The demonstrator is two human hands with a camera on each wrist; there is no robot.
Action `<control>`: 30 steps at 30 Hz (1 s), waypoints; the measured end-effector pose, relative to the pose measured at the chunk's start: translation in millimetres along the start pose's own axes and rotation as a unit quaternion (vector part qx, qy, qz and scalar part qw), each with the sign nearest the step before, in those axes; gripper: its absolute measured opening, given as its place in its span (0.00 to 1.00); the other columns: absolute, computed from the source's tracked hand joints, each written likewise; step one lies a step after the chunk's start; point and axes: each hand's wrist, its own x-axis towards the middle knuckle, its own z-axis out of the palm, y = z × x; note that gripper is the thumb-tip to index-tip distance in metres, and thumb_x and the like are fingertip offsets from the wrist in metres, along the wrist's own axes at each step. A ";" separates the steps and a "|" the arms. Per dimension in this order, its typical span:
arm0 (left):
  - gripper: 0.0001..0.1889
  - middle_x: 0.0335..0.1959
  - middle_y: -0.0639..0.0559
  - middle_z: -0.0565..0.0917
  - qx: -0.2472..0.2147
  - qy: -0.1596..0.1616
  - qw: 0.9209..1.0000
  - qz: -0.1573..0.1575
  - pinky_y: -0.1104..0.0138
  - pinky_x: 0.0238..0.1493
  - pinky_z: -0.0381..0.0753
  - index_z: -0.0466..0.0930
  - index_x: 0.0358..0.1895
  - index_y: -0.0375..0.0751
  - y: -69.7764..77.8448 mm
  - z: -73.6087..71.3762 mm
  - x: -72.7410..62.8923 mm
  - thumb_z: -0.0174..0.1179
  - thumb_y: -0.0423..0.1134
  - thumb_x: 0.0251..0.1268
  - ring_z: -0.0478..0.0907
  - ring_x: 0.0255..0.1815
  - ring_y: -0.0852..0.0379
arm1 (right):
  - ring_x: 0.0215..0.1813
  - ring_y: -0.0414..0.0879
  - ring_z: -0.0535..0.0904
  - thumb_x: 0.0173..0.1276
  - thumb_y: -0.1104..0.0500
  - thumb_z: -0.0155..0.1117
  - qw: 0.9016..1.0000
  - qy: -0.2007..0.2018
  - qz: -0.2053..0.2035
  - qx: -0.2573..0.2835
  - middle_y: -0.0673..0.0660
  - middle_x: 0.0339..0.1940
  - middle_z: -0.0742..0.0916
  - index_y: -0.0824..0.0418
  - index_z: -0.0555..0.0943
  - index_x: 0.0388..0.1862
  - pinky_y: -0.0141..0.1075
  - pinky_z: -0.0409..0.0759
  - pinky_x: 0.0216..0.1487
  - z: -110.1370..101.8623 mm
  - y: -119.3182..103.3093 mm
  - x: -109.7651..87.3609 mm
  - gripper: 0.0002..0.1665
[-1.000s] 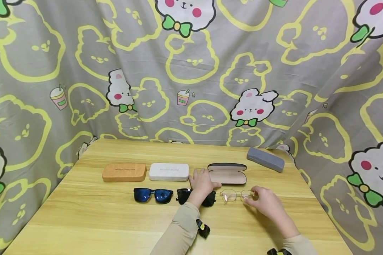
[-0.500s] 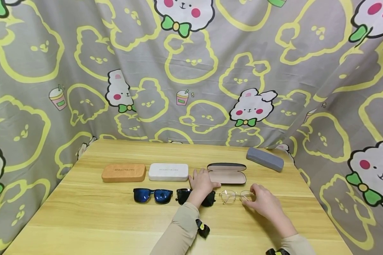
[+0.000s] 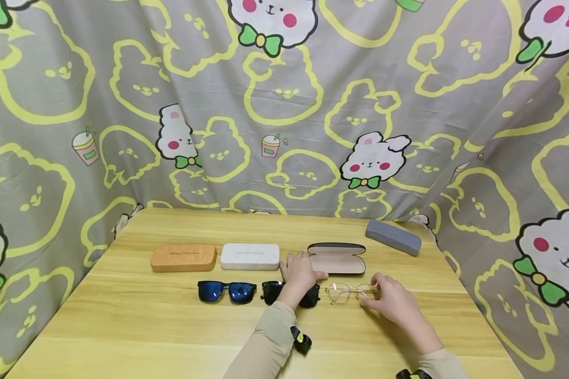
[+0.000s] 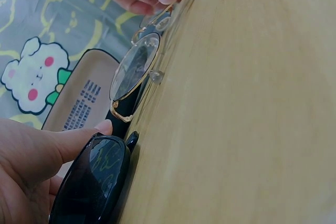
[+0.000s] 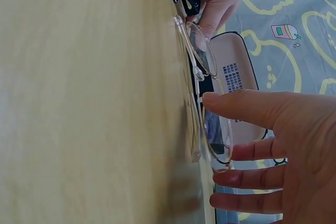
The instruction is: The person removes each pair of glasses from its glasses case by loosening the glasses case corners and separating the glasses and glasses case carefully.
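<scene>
Thin gold-framed eyeglasses (image 3: 339, 293) with clear lenses lie on the table before an open dark glasses case (image 3: 339, 263) with a beige lining. At their right end is my right hand (image 3: 395, 300), thumb on the near side and fingers on the far side of the lens. My left hand (image 3: 300, 271) reaches over black sunglasses (image 3: 310, 299), fingers spread and thumb pointing right along the case's front left corner. In the left wrist view that thumb (image 4: 79, 142) lies just behind a dark lens. My left wrist hides the middle of the sunglasses.
Blue-lensed sunglasses (image 3: 226, 292) lie farther left. Behind them stand a closed orange case (image 3: 183, 258) and a closed white case (image 3: 249, 256). A grey-blue case (image 3: 392, 238) sits at the back right. A patterned curtain (image 3: 284, 105) surrounds the wooden table (image 3: 170, 337).
From one second to half a second ago, my right hand moved slightly left along the eyeglasses, and they shifted a little. Since then little has changed; my left hand has stayed put.
</scene>
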 end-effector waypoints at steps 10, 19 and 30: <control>0.45 0.70 0.48 0.71 -0.003 -0.006 1.000 -0.002 0.38 0.74 0.52 0.72 0.67 0.43 1.0 1.0 1.2 0.70 0.66 0.47 0.55 0.77 0.40 | 0.43 0.57 0.83 0.53 0.40 0.73 0.999 0.016 -0.013 0.025 0.62 0.43 0.86 0.60 0.77 0.49 0.53 0.80 0.39 -14.8 0.5 1.0 0.33; 0.46 0.70 0.48 0.71 -0.001 -0.012 1.000 -0.006 0.38 0.74 0.52 0.71 0.68 0.43 1.3 -0.5 -0.1 0.69 0.66 0.47 0.56 0.77 0.40 | 0.43 0.59 0.83 0.62 0.43 0.68 0.998 0.036 -0.029 0.036 0.66 0.47 0.86 0.62 0.77 0.52 0.51 0.81 0.37 -28.5 -1.3 13.8 0.30; 0.46 0.71 0.49 0.70 -0.009 -0.016 1.000 -0.006 0.38 0.75 0.49 0.71 0.68 0.44 -0.8 1.4 2.1 0.69 0.66 0.48 0.54 0.78 0.40 | 0.50 0.65 0.82 0.66 0.40 0.63 0.995 0.077 -0.045 0.033 0.68 0.52 0.85 0.64 0.74 0.61 0.59 0.81 0.43 -41.5 -2.7 42.5 0.35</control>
